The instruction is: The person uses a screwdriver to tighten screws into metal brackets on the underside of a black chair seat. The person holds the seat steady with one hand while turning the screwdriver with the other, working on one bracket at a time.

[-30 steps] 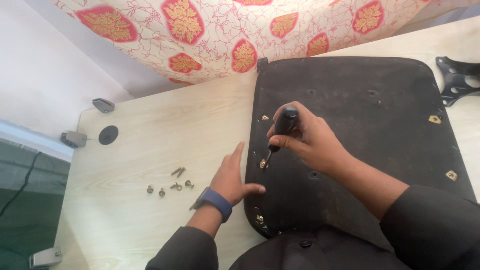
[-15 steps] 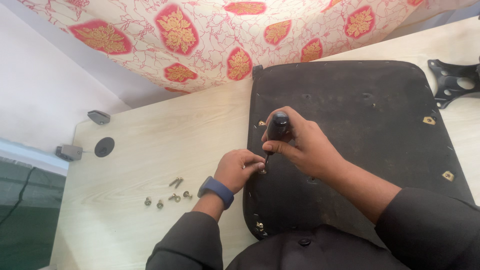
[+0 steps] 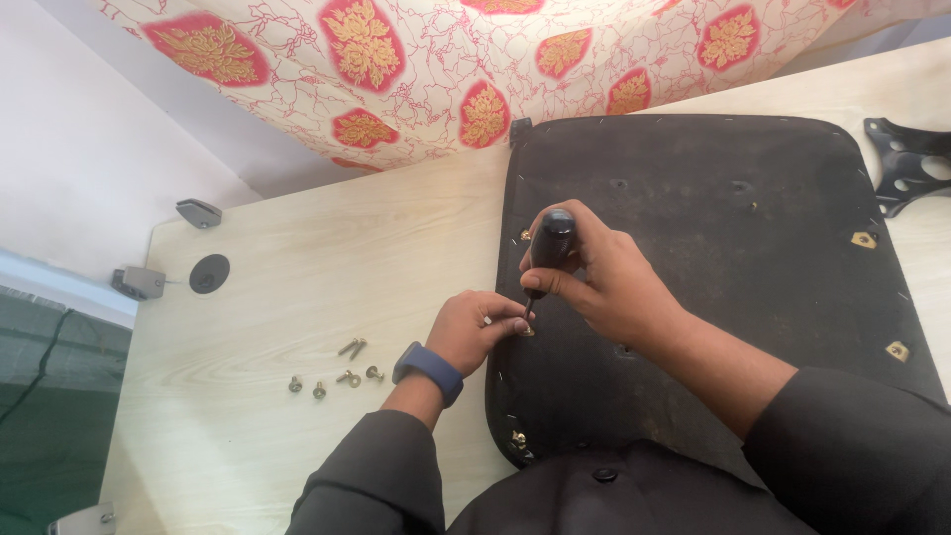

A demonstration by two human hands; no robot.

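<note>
Nearest the camera: dark sleeves; a blue band (image 3: 428, 371) circles the left wrist.
Left hand (image 3: 480, 330): curled on the left edge of the seat base, fingertips pinched together at the screwdriver's tip; what they pinch is too small to tell.
Right hand (image 3: 604, 282): wrapped closed around the screwdriver (image 3: 547, 253), its rounded black handle upright and a little tilted, the thin shaft running down to the panel.
Seat base (image 3: 733, 267): a broad rounded slab lying flat on the table, covered in rough black fabric stapled along the rim, with small brass-coloured fittings near its edges.
Screws (image 3: 337, 374): a loose scatter of small brass-coloured pieces on the bare table, left of the left hand and apart from it.
Table (image 3: 297, 297): pale wood-grain, smooth, with a round black cap and grey brackets near its far left corner.
Metal bracket (image 3: 911, 163): flat black plate with holes, at the far right.
Cloth (image 3: 475, 69): cream with red and gold patterned ovals, hanging beyond the table's far edge.
</note>
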